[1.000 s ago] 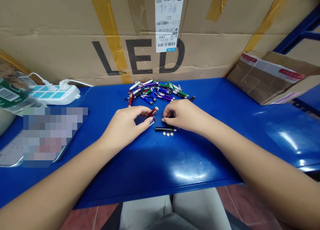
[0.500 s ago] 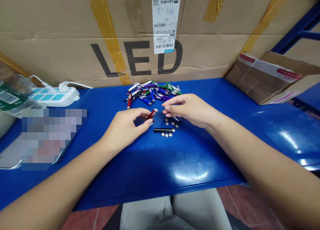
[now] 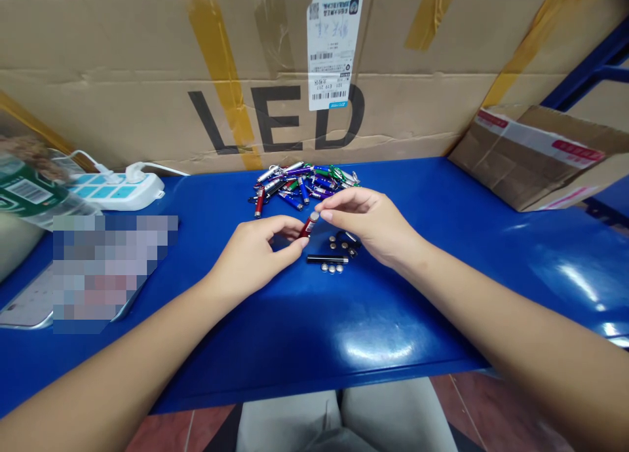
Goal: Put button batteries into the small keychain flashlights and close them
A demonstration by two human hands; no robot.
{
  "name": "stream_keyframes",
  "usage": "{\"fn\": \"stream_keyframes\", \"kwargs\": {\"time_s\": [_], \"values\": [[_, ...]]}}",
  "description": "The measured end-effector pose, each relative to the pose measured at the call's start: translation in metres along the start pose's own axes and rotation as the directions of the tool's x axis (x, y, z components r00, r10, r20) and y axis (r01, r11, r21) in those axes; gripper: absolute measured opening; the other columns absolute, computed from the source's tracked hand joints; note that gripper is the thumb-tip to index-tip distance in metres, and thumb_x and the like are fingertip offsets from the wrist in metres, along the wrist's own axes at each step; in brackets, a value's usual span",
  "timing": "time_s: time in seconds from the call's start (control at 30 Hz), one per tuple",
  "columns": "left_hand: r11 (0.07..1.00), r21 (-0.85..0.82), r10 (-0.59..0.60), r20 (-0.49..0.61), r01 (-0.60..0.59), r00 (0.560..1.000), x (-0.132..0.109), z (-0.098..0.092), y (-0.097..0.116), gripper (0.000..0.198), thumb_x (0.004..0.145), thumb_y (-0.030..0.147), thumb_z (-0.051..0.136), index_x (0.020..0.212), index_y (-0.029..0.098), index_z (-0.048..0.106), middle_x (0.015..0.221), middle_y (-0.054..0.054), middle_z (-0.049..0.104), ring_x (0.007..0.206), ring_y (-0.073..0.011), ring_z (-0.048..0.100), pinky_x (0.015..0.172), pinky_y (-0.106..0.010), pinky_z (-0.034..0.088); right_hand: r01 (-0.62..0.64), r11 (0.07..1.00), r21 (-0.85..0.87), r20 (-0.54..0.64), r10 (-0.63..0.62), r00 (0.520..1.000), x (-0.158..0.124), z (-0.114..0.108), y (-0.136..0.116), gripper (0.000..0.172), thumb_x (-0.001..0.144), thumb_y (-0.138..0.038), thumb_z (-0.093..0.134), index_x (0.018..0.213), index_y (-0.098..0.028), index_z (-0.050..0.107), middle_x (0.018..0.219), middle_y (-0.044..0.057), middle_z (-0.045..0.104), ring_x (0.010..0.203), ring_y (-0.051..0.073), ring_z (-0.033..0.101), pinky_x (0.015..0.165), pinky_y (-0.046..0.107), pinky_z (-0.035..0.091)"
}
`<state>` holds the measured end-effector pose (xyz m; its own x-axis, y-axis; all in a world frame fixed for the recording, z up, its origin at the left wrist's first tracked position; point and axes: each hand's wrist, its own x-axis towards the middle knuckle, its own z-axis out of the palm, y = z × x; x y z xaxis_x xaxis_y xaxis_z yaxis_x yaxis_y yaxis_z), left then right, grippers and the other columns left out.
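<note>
My left hand [image 3: 255, 249] grips a small red keychain flashlight [image 3: 308, 225] between thumb and fingers, its open end tilted up to the right. My right hand [image 3: 373, 219] pinches something tiny at that open end with thumb and forefinger; I cannot make out what. Just below lie a black flashlight tube [image 3: 327, 259] and several silver button cells [image 3: 339, 249] on the blue table [image 3: 344, 321]. A pile of coloured keychain flashlights [image 3: 304, 180] sits behind the hands.
A large cardboard box marked LED [image 3: 275, 78] stands along the back. A smaller cardboard box [image 3: 535, 157] lies at the right. A white power strip [image 3: 118, 188] and a blurred flat device [image 3: 93, 275] are at the left.
My right hand lifted off the button cells on the table and moved left to the open end of the red flashlight. My left hand kept holding the flashlight.
</note>
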<state>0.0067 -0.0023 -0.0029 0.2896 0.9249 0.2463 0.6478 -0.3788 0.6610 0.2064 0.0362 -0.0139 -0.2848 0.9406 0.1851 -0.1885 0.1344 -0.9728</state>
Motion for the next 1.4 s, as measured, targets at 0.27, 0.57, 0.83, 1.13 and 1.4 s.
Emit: {"fn": "stream_keyframes", "kwargs": {"time_s": [0.27, 0.57, 0.83, 1.13, 1.4], "values": [[0.998, -0.046, -0.038, -0.008, 0.038, 0.999, 0.000, 0.003, -0.001, 0.020, 0.083, 0.035, 0.066, 0.097, 0.022, 0.073, 0.094, -0.002, 0.077, 0.084, -0.0193, 0.071, 0.072, -0.027, 0.054, 0.008, 0.991, -0.134, 0.055, -0.001, 0.999, -0.001, 0.001, 0.002, 0.022, 0.071, -0.031, 0.079, 0.090, -0.021, 0.074, 0.091, 0.002, 0.076, 0.085, 0.016, 0.069, 0.084, 0.034, 0.054], [0.999, 0.029, 0.022, -0.028, -0.022, 0.999, 0.000, 0.001, 0.001, 0.016, 0.084, 0.032, 0.065, 0.095, 0.022, 0.072, 0.091, 0.001, 0.077, 0.080, -0.0160, 0.070, 0.071, -0.024, 0.052, 0.447, 0.671, -0.591, 0.271, -0.357, 0.894, -0.006, -0.003, -0.012, 0.010, 0.082, -0.019, 0.066, 0.089, -0.019, 0.073, 0.087, 0.003, 0.069, 0.076, 0.013, 0.062, 0.067, 0.027, 0.049], [0.994, 0.082, 0.069, -0.027, -0.066, 0.997, 0.000, 0.000, 0.000, 0.016, 0.085, 0.029, 0.065, 0.097, 0.023, 0.072, 0.093, 0.002, 0.077, 0.084, -0.0159, 0.070, 0.077, -0.024, 0.053, 0.472, 0.623, -0.624, 0.304, -0.363, 0.881, -0.006, -0.007, -0.011, 0.018, 0.084, -0.018, 0.061, 0.100, -0.019, 0.067, 0.086, 0.002, 0.067, 0.073, 0.014, 0.060, 0.069, 0.028, 0.048], [0.989, 0.150, 0.003, -0.036, 0.003, 0.999, 0.004, -0.007, -0.006, 0.020, 0.085, 0.035, 0.064, 0.099, 0.024, 0.073, 0.099, 0.000, 0.077, 0.091, -0.0190, 0.071, 0.076, -0.025, 0.053, 0.354, 0.383, -0.853, 0.363, -0.052, 0.930, 0.001, -0.032, -0.020, 0.011, 0.081, -0.018, 0.065, 0.089, -0.017, 0.072, 0.089, 0.006, 0.068, 0.084, 0.019, 0.061, 0.079, 0.032, 0.045], [0.982, 0.184, 0.033, -0.033, -0.027, 0.999, 0.004, -0.011, -0.011, 0.018, 0.085, 0.032, 0.064, 0.099, 0.024, 0.072, 0.099, 0.001, 0.077, 0.092, -0.0182, 0.070, 0.077, -0.025, 0.052, 0.363, 0.276, -0.890, 0.357, -0.073, 0.931, 0.008, -0.007, -0.012, 0.022, 0.088, -0.028, 0.063, 0.104, -0.016, 0.072, 0.099, 0.010, 0.069, 0.094, 0.023, 0.062, 0.085, 0.035, 0.046]]}}
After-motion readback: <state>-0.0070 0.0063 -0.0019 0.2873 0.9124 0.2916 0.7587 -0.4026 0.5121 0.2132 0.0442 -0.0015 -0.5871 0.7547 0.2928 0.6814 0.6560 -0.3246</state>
